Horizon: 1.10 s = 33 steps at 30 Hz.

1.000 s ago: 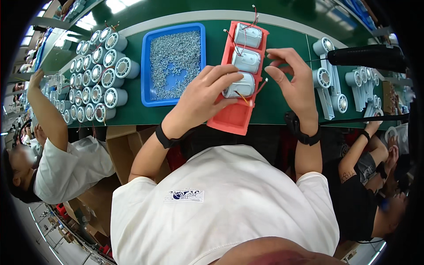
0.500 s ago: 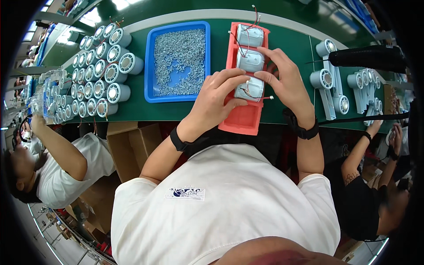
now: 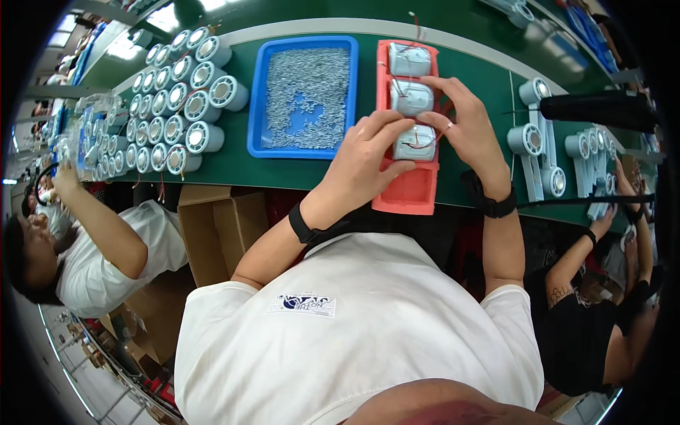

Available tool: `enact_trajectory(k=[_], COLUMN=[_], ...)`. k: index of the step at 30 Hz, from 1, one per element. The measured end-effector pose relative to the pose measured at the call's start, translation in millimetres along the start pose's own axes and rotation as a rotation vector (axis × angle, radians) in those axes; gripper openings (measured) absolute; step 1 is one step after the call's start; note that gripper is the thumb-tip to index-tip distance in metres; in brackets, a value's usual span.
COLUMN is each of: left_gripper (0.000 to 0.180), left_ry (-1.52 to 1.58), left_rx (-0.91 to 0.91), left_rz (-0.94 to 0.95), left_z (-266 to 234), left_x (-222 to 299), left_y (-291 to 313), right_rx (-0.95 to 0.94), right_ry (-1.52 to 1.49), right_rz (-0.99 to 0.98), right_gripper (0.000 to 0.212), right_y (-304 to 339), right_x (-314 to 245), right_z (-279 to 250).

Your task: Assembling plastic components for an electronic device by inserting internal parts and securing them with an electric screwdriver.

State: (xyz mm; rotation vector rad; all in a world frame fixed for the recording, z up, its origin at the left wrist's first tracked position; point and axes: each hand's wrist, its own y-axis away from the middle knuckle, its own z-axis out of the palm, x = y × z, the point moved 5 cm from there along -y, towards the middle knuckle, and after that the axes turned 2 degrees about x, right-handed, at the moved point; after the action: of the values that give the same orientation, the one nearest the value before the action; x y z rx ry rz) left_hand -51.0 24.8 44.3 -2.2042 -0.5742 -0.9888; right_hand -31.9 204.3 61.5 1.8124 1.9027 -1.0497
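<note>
Three light-blue cylindrical housings with thin wires lie in a row in a red-orange tray with compartments (image 3: 404, 202). My left hand (image 3: 365, 152) has its fingers and thumb closed across the nearest housing (image 3: 416, 144). Around the middle housing (image 3: 411, 98), the index finger and thumb of my right hand (image 3: 467, 127) reach from the right, the thumb by its lower edge. A red and white wire shows near that thumb. The farthest housing (image 3: 409, 61) sits untouched, its wires rising past the tray's far end. My other right-hand fingers are partly hidden.
A blue tray (image 3: 253, 106) of small metal screws stands left of the red-orange one. Farther left are many white-rimmed round housings (image 3: 202, 106). A black tool (image 3: 588, 108) juts in at right above handled light-blue parts (image 3: 531, 139). Co-workers sit on both sides; a cardboard box (image 3: 219, 219) is below.
The whole view has shifted, so the table's things appear farther right. Both hands stay at the same two housings; my right thumb now lies a little closer to the middle housing's lower edge.
</note>
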Motion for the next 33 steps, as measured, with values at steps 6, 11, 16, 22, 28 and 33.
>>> enact_trajectory(k=[6,11,16,22,28,33], left_gripper=[0.056,0.056,0.058,0.06,0.053,0.052], left_ry=[-0.704,-1.246,-1.083,-0.822,-0.305,-0.2], left_rx=[0.23,0.067,-0.172,0.171,-0.238,-0.084], left_rz=[0.05,-0.099,-0.128,0.165,0.709,0.589], left_z=[-116,-198,-210,-193,-58,-32], left_x=[-21,-78,-90,-11,58,39], left_y=[-6,2,-10,-25,8,20], right_rx=[0.172,0.108,0.107,0.066,-0.053,-0.037], right_ry=[-0.349,-0.432,-0.424,-0.698,-0.905,-0.501], right_rz=[0.392,0.499,0.5,0.391,0.3,0.137], right_gripper=[0.042,0.036,0.034,0.05,0.07,0.068], right_y=[68,101,116,115,83,94], right_x=[10,19,18,-4,-50,-37], right_z=[-26,-3,0,-19,10,1])
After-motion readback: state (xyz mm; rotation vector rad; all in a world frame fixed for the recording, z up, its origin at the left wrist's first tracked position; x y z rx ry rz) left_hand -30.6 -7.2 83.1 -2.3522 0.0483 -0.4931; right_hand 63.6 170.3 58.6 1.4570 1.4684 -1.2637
